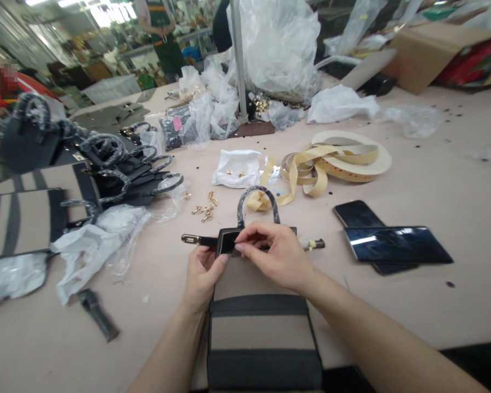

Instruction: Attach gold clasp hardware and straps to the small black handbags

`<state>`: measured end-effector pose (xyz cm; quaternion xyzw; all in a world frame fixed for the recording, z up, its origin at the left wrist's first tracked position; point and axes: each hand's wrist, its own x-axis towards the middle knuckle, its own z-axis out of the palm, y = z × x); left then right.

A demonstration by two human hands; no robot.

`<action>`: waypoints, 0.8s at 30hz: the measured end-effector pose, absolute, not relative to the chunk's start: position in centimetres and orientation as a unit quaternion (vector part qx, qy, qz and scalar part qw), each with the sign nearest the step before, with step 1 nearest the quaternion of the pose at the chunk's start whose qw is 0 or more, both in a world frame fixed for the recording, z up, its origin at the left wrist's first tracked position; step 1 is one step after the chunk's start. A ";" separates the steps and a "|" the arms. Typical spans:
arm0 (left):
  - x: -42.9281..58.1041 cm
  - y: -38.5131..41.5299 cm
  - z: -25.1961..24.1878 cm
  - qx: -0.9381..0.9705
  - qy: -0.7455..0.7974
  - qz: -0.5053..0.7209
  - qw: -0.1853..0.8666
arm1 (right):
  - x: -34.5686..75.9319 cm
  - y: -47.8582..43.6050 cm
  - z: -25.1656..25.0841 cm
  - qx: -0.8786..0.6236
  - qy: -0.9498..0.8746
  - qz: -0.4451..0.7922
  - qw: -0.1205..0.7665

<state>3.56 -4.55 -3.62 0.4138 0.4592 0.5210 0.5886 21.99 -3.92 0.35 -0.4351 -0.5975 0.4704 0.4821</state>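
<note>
A black and beige striped handbag (264, 333) lies in front of me, its wrapped handle (258, 192) pointing away. My left hand (204, 273) grips the bag's left upper edge, thumb on top, beside a black strap with a gold metal end (191, 239). Over the bag's dark top part (228, 240), my right hand (276, 254) is closed in a pinch of thumb and forefinger; whatever it holds is too small to make out. A strap end wrapped in plastic (313, 244) sticks out at the right.
Gold fittings (207, 210) lie beyond the bag, near a white pouch (237, 168) and a tape roll (352, 155). Two phones (399, 244) overlap at right. Wrapped bags (118, 164) pile up at left, near a dark tool (98, 315). A metal post (239, 60) stands behind.
</note>
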 end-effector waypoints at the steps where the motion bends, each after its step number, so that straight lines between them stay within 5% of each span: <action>1: 3.6 -4.6 -3.6 0.411 0.463 0.519 0.590 | 21.9 -3.9 0.2 -0.438 -0.598 0.466 0.483; 15: 4.0 -4.3 -3.3 0.387 0.475 0.513 0.601 | 21.1 -4.3 -0.7 -0.475 -0.679 0.260 0.495; 24: 3.6 -3.7 -3.5 0.305 0.476 0.476 0.674 | 21.3 -4.5 -0.9 -0.457 -0.730 0.272 0.428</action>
